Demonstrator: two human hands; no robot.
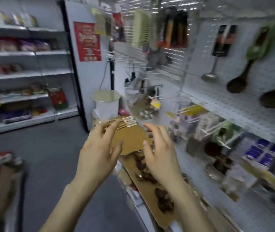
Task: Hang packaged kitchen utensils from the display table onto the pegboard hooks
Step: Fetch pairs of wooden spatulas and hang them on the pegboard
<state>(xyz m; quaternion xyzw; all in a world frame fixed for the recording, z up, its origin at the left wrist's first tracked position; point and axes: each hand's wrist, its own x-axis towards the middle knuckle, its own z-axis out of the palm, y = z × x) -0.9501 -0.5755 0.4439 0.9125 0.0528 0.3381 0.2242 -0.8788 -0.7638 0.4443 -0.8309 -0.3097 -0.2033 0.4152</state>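
Observation:
Both my hands hover above a brown cardboard sheet (131,139) on the display table, fingers spread and relaxed. My left hand (98,151) is just left of the sheet, my right hand (160,149) just right of it, and neither holds anything. A pack of small pale-handled utensils (125,122) lies at the far end of the cardboard, beyond my left fingertips. Dark wooden utensils (144,171) lie lower on the cardboard. The white pegboard (233,101) on the right carries bare metal hooks (133,64), a steel ladle (210,71) and wooden spoons (238,81). The picture is blurred.
A white bucket with a round lid (106,102) stands behind the table. Grocery shelves (24,72) line the left wall across a grey floor. Packaged goods (260,153) hang low on the pegboard to the right. A red poster (87,41) is stuck on a white panel.

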